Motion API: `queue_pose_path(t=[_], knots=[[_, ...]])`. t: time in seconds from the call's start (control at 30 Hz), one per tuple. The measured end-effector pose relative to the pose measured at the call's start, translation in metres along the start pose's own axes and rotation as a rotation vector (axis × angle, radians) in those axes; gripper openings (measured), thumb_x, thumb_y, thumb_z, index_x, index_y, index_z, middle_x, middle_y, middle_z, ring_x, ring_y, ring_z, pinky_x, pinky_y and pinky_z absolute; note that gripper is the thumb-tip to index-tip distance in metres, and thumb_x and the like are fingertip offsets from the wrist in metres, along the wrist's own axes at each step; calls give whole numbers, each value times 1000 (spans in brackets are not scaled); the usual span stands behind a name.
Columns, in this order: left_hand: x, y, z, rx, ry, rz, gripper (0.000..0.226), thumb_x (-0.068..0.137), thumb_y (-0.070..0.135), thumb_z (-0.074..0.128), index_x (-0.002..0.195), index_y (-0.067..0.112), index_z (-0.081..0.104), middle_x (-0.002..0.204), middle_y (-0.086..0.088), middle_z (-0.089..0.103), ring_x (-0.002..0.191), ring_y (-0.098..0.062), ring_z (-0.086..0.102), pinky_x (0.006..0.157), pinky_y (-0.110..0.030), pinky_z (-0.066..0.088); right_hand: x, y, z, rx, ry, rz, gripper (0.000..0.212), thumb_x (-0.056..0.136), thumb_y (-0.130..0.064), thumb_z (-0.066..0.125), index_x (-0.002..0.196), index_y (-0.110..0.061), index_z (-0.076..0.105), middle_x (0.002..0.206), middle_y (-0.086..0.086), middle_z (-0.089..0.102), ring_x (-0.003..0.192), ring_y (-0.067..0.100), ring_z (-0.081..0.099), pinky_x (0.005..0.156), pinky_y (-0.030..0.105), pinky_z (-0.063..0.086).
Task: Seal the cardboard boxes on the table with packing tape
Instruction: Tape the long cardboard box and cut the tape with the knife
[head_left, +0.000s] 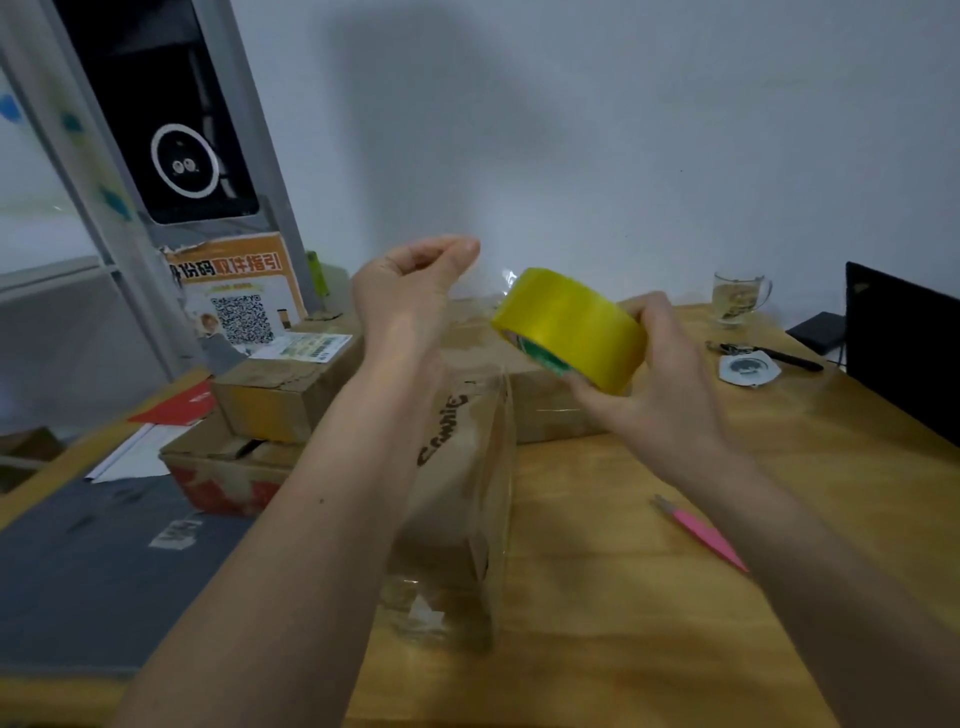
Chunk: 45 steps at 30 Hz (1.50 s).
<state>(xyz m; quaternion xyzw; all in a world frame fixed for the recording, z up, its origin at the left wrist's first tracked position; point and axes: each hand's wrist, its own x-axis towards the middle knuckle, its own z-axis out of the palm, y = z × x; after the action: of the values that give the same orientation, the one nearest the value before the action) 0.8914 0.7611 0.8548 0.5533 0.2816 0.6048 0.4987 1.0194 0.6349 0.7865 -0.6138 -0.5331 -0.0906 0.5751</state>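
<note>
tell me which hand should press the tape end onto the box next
Left. The left hand pinches the pulled tape end above the box, while the right hand grips the tape roll.

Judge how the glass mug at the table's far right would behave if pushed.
The clear glass mug with a handle looks rigid and probably fragile. It appears to hold liquid, so a shove might spill it. On the wooden table it would likely slide.

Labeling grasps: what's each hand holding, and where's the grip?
Right hand grips the yellow tape roll across its outer rim. Left hand pinches the pulled-out clear tape end.
</note>
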Motion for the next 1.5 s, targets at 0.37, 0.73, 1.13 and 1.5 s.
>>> queue_pose_path(t=[0.37, 0.73, 1.13, 1.5], knots=[[31, -51, -40, 6, 234, -333, 15, 74, 18, 86, 79, 22, 73, 87, 7, 74, 95, -11, 66, 96, -28, 51, 33, 27, 22, -393, -212, -80, 63, 71, 10, 64, 129, -13, 53, 102, 2, 37, 97, 22, 43, 72, 22, 24], [49, -86, -53, 330, -2, -454, 18, 70, 21, 88, 82, 18, 76, 91, 1, 73, 102, -21, 66, 103, -43, 50, 34, 72, 48, -555, -221, 97, 66, 78, 5, 65, 132, -31, 55, 99, -4, 32, 107, 23, 38, 72, 31, 29], [61, -120, -54, 488, -11, -292, 13, 74, 17, 86, 70, 19, 74, 83, 7, 73, 86, -6, 64, 69, -18, 44, 33, 97, 64, -650, -230, 103, 70, 75, 11, 65, 131, -31, 55, 97, -1, 33, 95, 23, 38, 71, 33, 30], [61, -134, -56, 747, -145, -203, 15, 83, 21, 78, 74, 22, 67, 80, 10, 66, 80, -6, 63, 68, -21, 49, 23, 115, 72, -664, -324, 185, 65, 80, 3, 65, 134, -29, 51, 117, 8, 44, 111, 25, 39, 77, 30, 32]])
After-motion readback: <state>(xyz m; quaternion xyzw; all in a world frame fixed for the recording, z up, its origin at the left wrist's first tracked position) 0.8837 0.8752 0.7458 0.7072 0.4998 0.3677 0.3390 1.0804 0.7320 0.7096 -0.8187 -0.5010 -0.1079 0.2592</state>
